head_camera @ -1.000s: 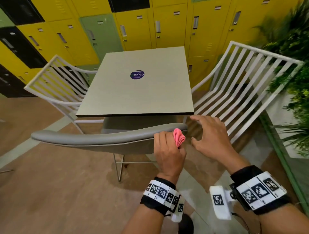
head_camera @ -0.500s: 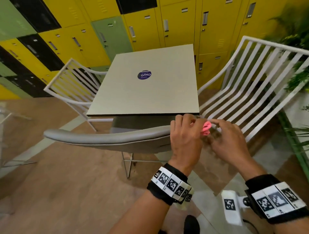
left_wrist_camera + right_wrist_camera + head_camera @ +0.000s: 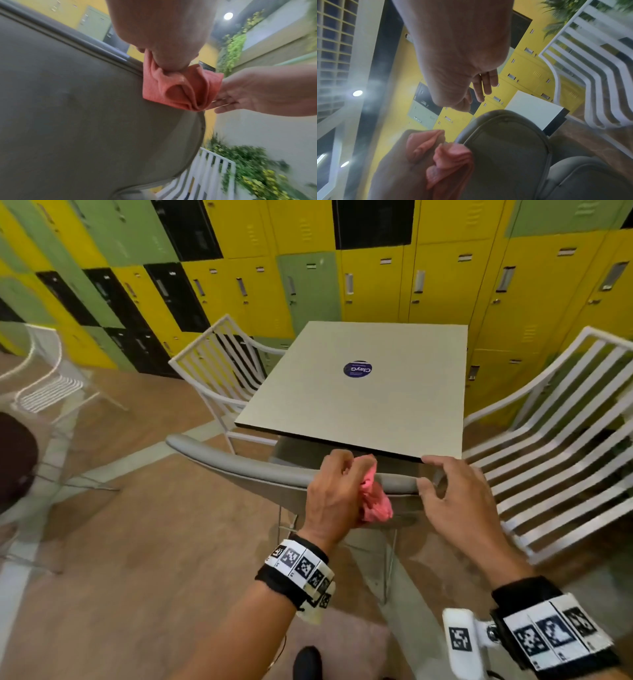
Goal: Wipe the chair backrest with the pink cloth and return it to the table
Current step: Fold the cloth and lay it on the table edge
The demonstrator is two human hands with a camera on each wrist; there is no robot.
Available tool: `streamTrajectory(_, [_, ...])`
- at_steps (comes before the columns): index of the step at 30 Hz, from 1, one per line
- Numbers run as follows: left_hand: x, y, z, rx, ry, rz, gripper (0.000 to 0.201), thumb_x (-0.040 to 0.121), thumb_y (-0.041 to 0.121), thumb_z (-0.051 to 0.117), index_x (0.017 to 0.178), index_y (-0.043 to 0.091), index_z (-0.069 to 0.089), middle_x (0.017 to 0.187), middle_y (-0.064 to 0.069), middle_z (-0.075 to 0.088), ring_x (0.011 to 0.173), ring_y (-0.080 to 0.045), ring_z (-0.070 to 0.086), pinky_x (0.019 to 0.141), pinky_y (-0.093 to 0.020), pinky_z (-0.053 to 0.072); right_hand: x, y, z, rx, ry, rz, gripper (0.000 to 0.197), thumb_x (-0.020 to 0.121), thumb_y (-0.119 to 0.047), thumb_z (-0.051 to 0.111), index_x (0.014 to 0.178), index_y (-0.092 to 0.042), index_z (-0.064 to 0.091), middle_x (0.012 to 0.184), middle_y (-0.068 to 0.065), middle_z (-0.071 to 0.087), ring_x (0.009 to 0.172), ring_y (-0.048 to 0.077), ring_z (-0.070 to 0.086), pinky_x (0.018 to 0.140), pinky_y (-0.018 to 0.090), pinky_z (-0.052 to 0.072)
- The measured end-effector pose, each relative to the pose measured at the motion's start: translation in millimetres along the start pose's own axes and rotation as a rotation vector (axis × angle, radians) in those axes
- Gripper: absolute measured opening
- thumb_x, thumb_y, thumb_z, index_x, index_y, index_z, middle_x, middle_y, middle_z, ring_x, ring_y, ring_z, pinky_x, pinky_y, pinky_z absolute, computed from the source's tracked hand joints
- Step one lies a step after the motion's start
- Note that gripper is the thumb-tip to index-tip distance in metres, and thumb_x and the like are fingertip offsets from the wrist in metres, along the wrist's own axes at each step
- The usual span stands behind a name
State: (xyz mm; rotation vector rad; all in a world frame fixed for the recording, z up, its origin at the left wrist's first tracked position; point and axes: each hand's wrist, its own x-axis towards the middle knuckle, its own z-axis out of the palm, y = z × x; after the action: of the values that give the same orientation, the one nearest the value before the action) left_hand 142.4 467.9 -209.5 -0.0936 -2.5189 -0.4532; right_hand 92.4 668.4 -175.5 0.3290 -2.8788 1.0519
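Observation:
A grey chair backrest [image 3: 239,469] curves across the front of the beige square table [image 3: 359,402]. My left hand [image 3: 337,494] grips the bunched pink cloth [image 3: 375,501] and holds it against the backrest's right part, over the top edge. In the left wrist view the pink cloth [image 3: 180,88] hangs folded down the grey backrest [image 3: 85,121] under my thumb. My right hand [image 3: 445,494] hovers with fingers spread just right of the cloth, above the backrest's right end, holding nothing. The right wrist view shows the cloth [image 3: 452,162] beside the backrest [image 3: 505,148].
White slatted chairs stand left [image 3: 219,364] and right [image 3: 548,446] of the table. Yellow, green and black lockers [image 3: 239,268] fill the wall behind. Another white chair [image 3: 44,385] stands far left. A dark round sticker [image 3: 357,369] marks the tabletop. Plants [image 3: 257,169] grow at the right.
The right hand let go of the cloth and drew back to the right with fingers spread. The left hand brought the cloth down onto the backrest. The head view swung left.

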Motion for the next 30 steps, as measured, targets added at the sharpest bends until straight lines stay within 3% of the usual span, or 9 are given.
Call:
streamTrajectory(5, [-19.2, -69.0, -39.9, 0.118, 0.044, -0.084, 0.061, 0.070, 0.035, 0.087, 0.124, 0.022, 0.060, 0.109, -0.014, 0.061, 0.083, -0.026, 0.065, 0.055, -0.033, 0.059, -1.4, -24.1, 15.7, 0.009, -0.033, -0.103, 0.035, 0.096, -0.033, 0.061, 0.131, -0.031, 0.059, 0.130, -0.007, 0.062, 0.121, 0.016, 0.048, 0.105, 0.040, 0.042])
streamTrajectory(8, [-25.0, -114.6, -62.8, 0.172, 0.019, -0.209, 0.068, 0.063, 0.030, 0.096, 0.123, 0.022, 0.064, 0.111, -0.011, 0.060, 0.087, -0.027, 0.064, 0.058, -0.036, 0.057, 1.5, -39.8, 26.1, -0.013, -0.054, -0.117, 0.036, 0.095, -0.035, 0.062, 0.131, -0.035, 0.058, 0.132, -0.009, 0.060, 0.122, 0.013, 0.047, 0.104, 0.037, 0.041])
streamTrajectory(11, [-25.4, -154.6, -89.5, 0.225, 0.113, -0.314, 0.036, 0.079, 0.017, 0.087, 0.112, 0.019, 0.074, 0.103, -0.010, 0.062, 0.079, -0.030, 0.062, 0.059, -0.032, 0.043, 5.1, -63.0, 35.7, -0.043, -0.079, -0.144, 0.036, 0.095, -0.041, 0.063, 0.130, -0.038, 0.058, 0.132, -0.013, 0.059, 0.122, 0.009, 0.045, 0.098, 0.029, 0.037])
streamTrajectory(15, [-12.9, -190.1, -130.5, -0.014, 0.182, -0.430, 0.040, 0.082, 0.011, 0.084, 0.118, 0.027, 0.074, 0.102, 0.004, 0.069, 0.088, -0.022, 0.067, 0.074, -0.032, 0.052, 14.0, -117.0, 51.3, -0.037, -0.130, -0.213, 0.040, 0.091, -0.051, 0.066, 0.129, -0.040, 0.058, 0.130, -0.018, 0.058, 0.124, 0.010, 0.044, 0.096, 0.027, 0.032])
streamTrajectory(17, [-1.5, -203.1, -157.4, -0.254, 0.106, -0.517, 0.057, 0.077, 0.015, 0.094, 0.126, 0.028, 0.069, 0.095, 0.020, 0.069, 0.087, 0.006, 0.069, 0.076, -0.006, 0.048, 18.1, -159.9, 68.1, -0.016, -0.191, -0.294, 0.048, 0.088, -0.060, 0.065, 0.132, -0.043, 0.056, 0.130, -0.021, 0.055, 0.123, 0.008, 0.044, 0.097, 0.026, 0.031])
streamTrajectory(19, [9.4, -217.6, -179.5, -0.414, -0.032, -0.521, 0.072, 0.069, 0.018, 0.100, 0.130, 0.030, 0.063, 0.086, 0.021, 0.069, 0.084, 0.019, 0.065, 0.072, 0.001, 0.045, 20.0, -209.6, 84.9, 0.022, -0.274, -0.352, 0.061, 0.082, -0.070, 0.065, 0.137, -0.046, 0.050, 0.132, -0.025, 0.049, 0.121, 0.002, 0.040, 0.097, 0.026, 0.031])
streamTrajectory(24, [29.8, -265.6, -212.5, -0.425, -0.390, -0.329, 0.102, 0.067, 0.019, 0.098, 0.152, 0.040, 0.045, 0.098, 0.010, 0.072, 0.093, 0.000, 0.069, 0.077, -0.009, 0.050, 31.1, -310.4, 123.6, 0.082, -0.409, -0.447, 0.085, 0.065, -0.078, 0.076, 0.139, -0.050, 0.047, 0.130, -0.028, 0.058, 0.118, -0.003, 0.053, 0.098, 0.030, 0.044])
streamTrajectory(26, [37.6, -282.2, -225.0, -0.458, -0.459, -0.291, 0.113, 0.067, 0.019, 0.097, 0.158, 0.044, 0.036, 0.103, 0.009, 0.068, 0.097, -0.003, 0.066, 0.081, -0.018, 0.052, 37.8, -335.3, 135.4, 0.097, -0.457, -0.460, 0.069, 0.064, -0.069, 0.083, 0.126, -0.047, 0.060, 0.110, -0.027, 0.069, 0.101, -0.004, 0.063, 0.089, 0.028, 0.052])
streamTrajectory(30, [47.7, -310.1, -248.4, -0.384, -0.639, -0.281, 0.128, 0.059, 0.028, 0.103, 0.161, 0.049, 0.028, 0.122, 0.009, 0.065, 0.111, -0.011, 0.061, 0.094, -0.032, 0.052, 51.7, -365.8, 156.7, 0.081, -0.469, -0.472, 0.025, 0.074, -0.051, 0.082, 0.095, -0.039, 0.076, 0.081, -0.018, 0.074, 0.075, 0.006, 0.069, 0.072, 0.040, 0.057])
